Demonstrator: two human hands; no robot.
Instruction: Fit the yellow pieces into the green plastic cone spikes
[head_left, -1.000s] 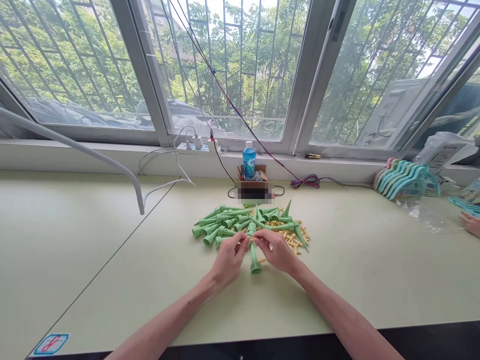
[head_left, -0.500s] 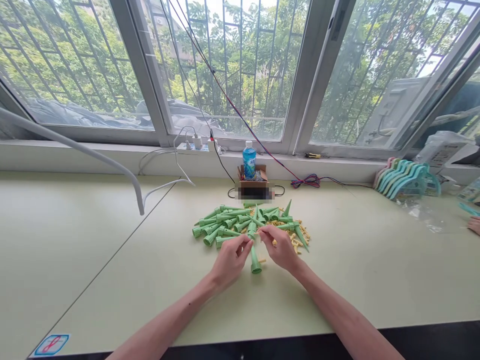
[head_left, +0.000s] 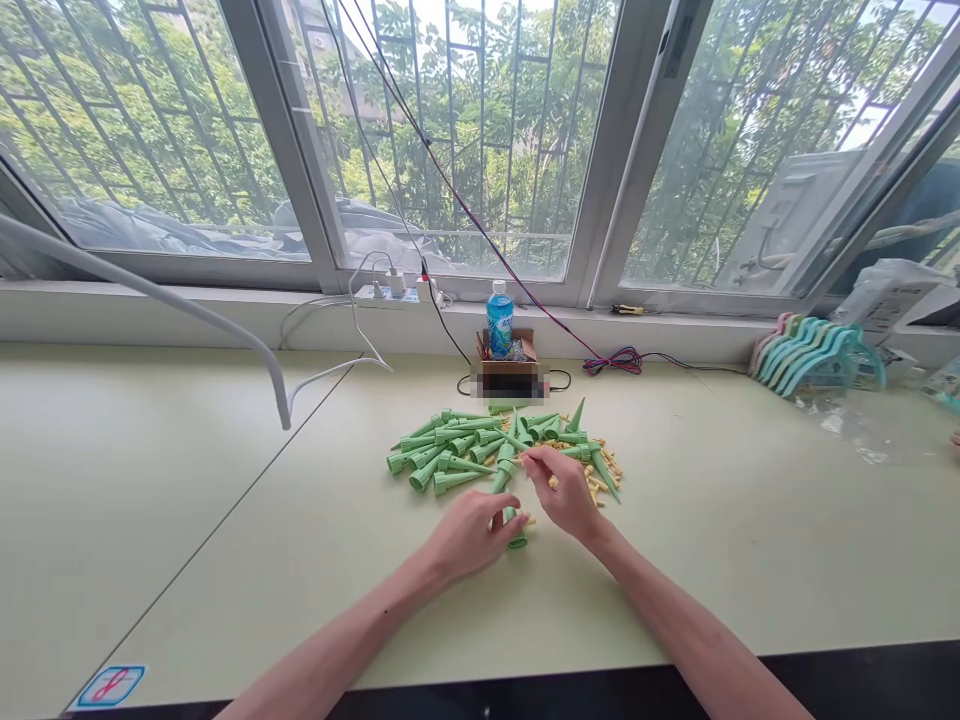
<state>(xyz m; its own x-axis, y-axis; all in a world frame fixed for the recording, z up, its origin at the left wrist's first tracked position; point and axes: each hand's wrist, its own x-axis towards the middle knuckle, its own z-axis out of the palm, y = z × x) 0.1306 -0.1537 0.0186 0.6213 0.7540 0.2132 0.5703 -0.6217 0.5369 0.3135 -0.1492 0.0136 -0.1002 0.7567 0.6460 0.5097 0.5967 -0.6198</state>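
Two bare hands meet over the pale table. The left hand curls its fingers over a green cone lying nearest the person; whether they grip it, I cannot tell. The right hand pinches a yellow peg. Beyond, heaped cones lie beside scattered pegs.

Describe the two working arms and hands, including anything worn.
The ungloved left hand and ungloved right hand show no ring, bracelet or watch. The bare left forearm and bare right forearm show no sleeves; a small spot marks the left one.
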